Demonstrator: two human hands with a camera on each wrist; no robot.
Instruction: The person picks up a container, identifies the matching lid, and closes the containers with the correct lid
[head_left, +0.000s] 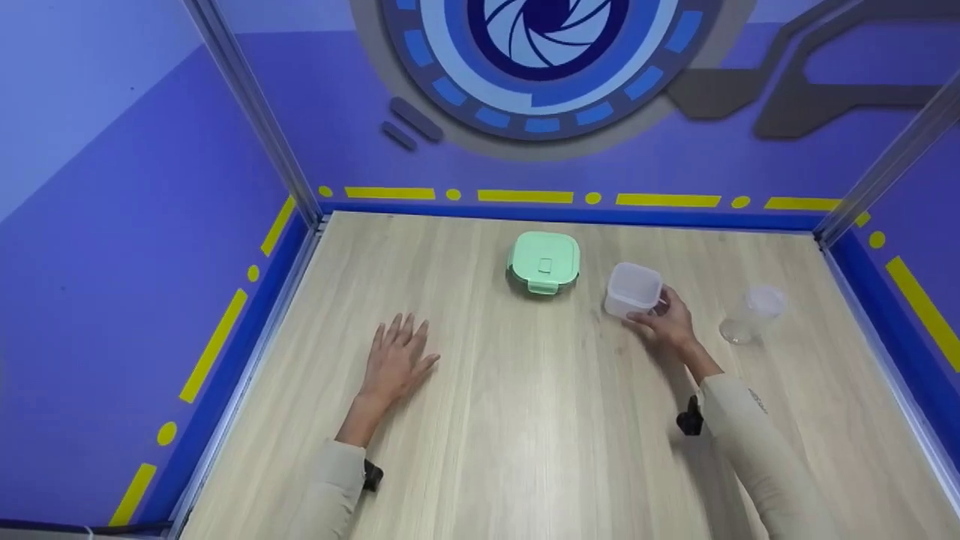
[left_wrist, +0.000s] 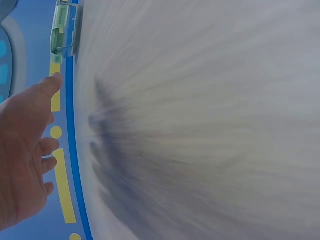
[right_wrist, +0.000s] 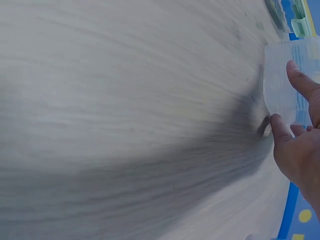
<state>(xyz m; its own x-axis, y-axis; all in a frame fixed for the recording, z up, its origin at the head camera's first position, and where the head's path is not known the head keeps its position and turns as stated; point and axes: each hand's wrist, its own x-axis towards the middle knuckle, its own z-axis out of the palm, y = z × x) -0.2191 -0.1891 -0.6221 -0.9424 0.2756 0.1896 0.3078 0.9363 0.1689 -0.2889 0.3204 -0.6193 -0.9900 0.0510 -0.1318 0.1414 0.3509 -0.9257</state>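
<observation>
My right hand (head_left: 670, 319) grips a translucent white, square plastic container (head_left: 632, 291) at its near right corner. In the right wrist view its thumb (right_wrist: 299, 80) lies against the wall of this container (right_wrist: 280, 75), with the other fingers lower down, partly out of frame. The container is open at the top. To its left, a glass food box with a mint-green clip lid (head_left: 546, 262) sits on the table. My left hand (head_left: 394, 364) is held over the left part of the table, palm down with fingers spread, and holds nothing.
A clear cup-like vessel (head_left: 763, 304) stands to the right of my right hand. The light wooden table (head_left: 525, 420) is bounded by blue-purple panels at the back (head_left: 300, 97) and both sides. Metal frame posts (head_left: 255, 97) rise at the back corners.
</observation>
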